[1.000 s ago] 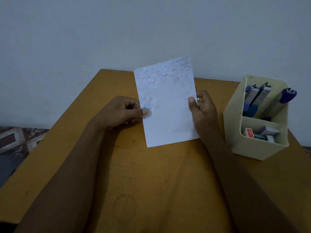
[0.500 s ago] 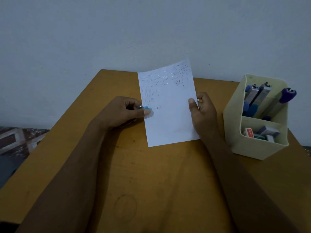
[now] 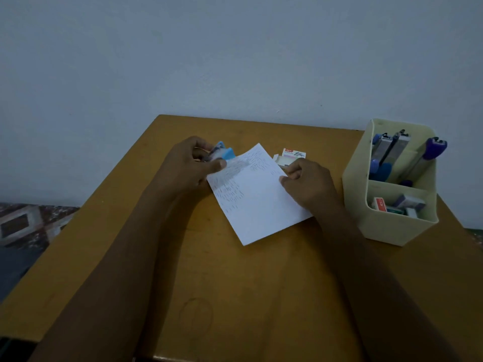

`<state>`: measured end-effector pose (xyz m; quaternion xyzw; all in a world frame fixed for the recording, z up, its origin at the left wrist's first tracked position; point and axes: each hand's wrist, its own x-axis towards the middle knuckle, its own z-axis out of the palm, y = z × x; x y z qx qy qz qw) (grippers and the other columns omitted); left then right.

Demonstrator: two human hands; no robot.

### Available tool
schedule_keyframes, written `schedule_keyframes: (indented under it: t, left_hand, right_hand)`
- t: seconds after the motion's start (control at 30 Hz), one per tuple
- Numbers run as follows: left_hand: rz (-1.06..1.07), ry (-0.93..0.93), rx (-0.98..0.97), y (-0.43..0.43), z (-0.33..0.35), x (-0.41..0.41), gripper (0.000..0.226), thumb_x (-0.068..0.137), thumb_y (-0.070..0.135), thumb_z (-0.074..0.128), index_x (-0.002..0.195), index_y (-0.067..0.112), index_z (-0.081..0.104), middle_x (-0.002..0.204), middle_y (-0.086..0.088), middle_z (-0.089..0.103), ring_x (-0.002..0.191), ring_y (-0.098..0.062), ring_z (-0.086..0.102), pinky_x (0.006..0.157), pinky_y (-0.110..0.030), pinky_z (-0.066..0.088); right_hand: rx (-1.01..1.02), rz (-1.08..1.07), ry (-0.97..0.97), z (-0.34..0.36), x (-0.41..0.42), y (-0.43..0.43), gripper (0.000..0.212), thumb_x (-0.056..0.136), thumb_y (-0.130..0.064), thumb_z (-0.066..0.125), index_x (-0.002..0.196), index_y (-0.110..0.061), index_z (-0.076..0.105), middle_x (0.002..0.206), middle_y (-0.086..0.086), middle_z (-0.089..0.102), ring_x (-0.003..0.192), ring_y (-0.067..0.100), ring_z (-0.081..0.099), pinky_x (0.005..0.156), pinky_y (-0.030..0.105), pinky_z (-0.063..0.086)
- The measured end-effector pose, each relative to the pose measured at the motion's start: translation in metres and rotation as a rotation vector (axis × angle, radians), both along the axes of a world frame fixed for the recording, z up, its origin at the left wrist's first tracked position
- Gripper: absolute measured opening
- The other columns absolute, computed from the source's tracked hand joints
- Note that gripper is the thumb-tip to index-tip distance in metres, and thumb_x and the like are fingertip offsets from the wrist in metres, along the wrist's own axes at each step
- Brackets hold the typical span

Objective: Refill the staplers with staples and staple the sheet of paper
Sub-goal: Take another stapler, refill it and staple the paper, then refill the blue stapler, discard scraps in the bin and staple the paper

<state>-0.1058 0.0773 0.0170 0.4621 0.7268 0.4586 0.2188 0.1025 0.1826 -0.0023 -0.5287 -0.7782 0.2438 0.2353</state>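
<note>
Stapling the white, staple-marked paper sheet (image 3: 257, 194)
Left hand (image 3: 187, 165) grips small blue stapler (image 3: 222, 154) (blurred, seemingly at the far-left edge); right hand (image 3: 307, 185) pinches the sheet; it could slip, misplacing the staple.

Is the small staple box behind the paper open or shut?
Open. The staple box lies on the table with its pale flap folded out beside the right hand.
</note>
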Motion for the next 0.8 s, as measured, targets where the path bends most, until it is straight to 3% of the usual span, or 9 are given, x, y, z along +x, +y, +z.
schedule_keyframes:
  t: [0.17,0.23,0.33,0.43,0.53,0.63,0.8]
  left_hand:
    - [-0.111,0.064,0.027,-0.006,0.007,0.02,0.032,0.073,0.014,0.081,0.103,0.016,0.07,0.106,0.001,0.069,0.072,-0.011,0.063,0.05,-0.018,0.048]
    - [-0.156,0.063,0.043,-0.008,0.016,0.033,0.034,0.071,0.007,0.082,0.102,0.014,0.071,0.1,-0.003,0.071,0.066,-0.008,0.062,0.053,-0.019,0.05]
    - [-0.191,0.109,0.086,-0.012,0.036,0.054,0.039,0.068,0.01,0.085,0.103,0.016,0.069,0.089,-0.002,0.071,0.063,-0.01,0.064,0.059,-0.021,0.056]
    - [-0.197,0.096,0.184,-0.012,0.056,0.077,0.042,0.069,0.013,0.084,0.106,0.018,0.065,0.087,0.001,0.07,0.069,-0.01,0.068,0.065,-0.021,0.057]
    - [-0.248,0.06,0.301,-0.006,0.078,0.104,0.037,0.076,0.007,0.078,0.108,0.015,0.061,0.093,0.0,0.071,0.073,-0.011,0.069,0.07,-0.022,0.056]
    - [-0.32,0.076,0.409,0.003,0.098,0.129,0.032,0.082,0.003,0.071,0.109,0.01,0.057,0.1,0.001,0.072,0.081,-0.013,0.07,0.074,-0.027,0.057]
    - [-0.453,0.266,0.456,0.025,0.125,0.172,0.029,0.08,0.009,0.073,0.103,0.019,0.057,0.099,0.008,0.071,0.089,-0.003,0.068,0.083,-0.023,0.055]
  right_hand:
    - [0.101,0.035,-0.102,0.016,0.004,-0.011,0.014,0.089,-0.021,0.057,0.09,-0.01,0.067,0.096,0.006,0.068,0.076,0.011,0.053,0.07,0.019,0.036]
    - [0.119,0.06,-0.119,0.025,0.012,-0.019,0.016,0.088,-0.013,0.053,0.084,-0.008,0.067,0.093,0.007,0.068,0.084,0.017,0.06,0.069,0.019,0.037]
    - [0.14,0.09,-0.116,0.042,0.026,-0.031,0.02,0.087,-0.009,0.051,0.092,-0.008,0.07,0.103,0.008,0.068,0.097,0.021,0.06,0.072,0.021,0.041]
    - [0.171,0.081,-0.059,0.061,0.045,-0.041,0.018,0.089,-0.012,0.053,0.095,-0.01,0.069,0.106,0.006,0.067,0.1,0.02,0.059,0.08,0.028,0.047]
    - [0.204,0.041,0.057,0.079,0.073,-0.046,0.014,0.091,-0.014,0.053,0.088,-0.013,0.067,0.09,-0.001,0.065,0.085,0.014,0.058,0.07,0.023,0.041]
    - [0.243,-0.023,0.207,0.093,0.103,-0.045,0.015,0.09,-0.017,0.055,0.09,-0.011,0.069,0.086,0.001,0.069,0.075,0.012,0.062,0.074,0.028,0.051]
    - [0.382,-0.104,0.242,0.1,0.151,-0.031,0.012,0.09,-0.011,0.055,0.092,-0.01,0.066,0.088,0.0,0.064,0.074,0.004,0.055,0.063,0.012,0.042]
